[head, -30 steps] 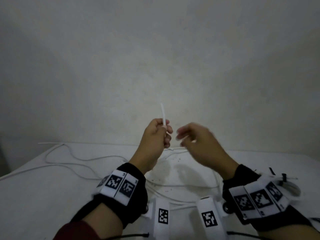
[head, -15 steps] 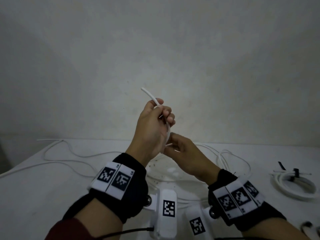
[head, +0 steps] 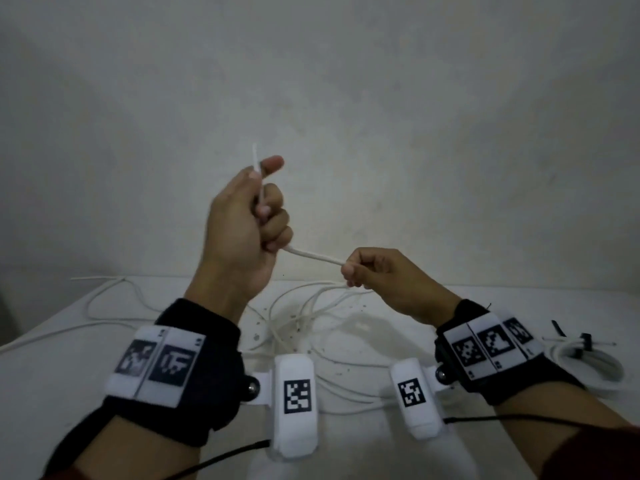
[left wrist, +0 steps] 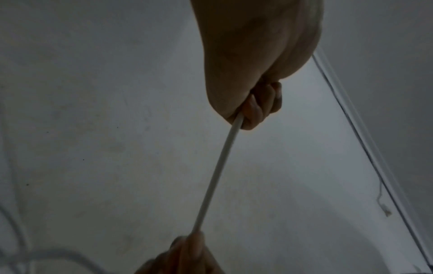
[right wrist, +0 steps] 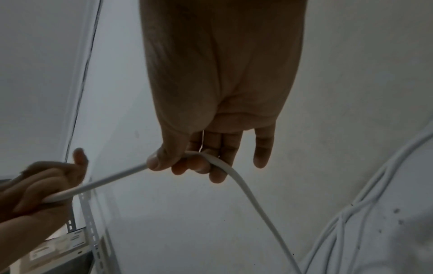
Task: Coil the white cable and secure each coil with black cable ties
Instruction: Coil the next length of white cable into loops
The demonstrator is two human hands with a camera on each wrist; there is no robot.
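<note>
A white cable [head: 313, 255] runs taut between my two raised hands. My left hand [head: 258, 209] grips it in a fist, its free end sticking up past the thumb. Lower and to the right, my right hand [head: 360, 271] pinches the same cable between thumb and curled fingers. In the left wrist view the cable [left wrist: 218, 172] drops from my left hand [left wrist: 253, 111] to the other hand. In the right wrist view my right hand [right wrist: 185, 163] holds the cable [right wrist: 110, 181], which then falls away toward the table. Loose cable loops [head: 311, 317] lie on the white table [head: 52, 375].
A coiled white cable bundle [head: 588, 362] bound with black ties lies at the table's right edge, with a loose black cable tie [head: 557, 329] beside it. More cable trails over the table's left side [head: 104, 299]. A plain wall rises behind the table.
My hands have drawn apart: the left rose with the cable end, the right slid to the right and down along the cable, stretching a straight length between them.
</note>
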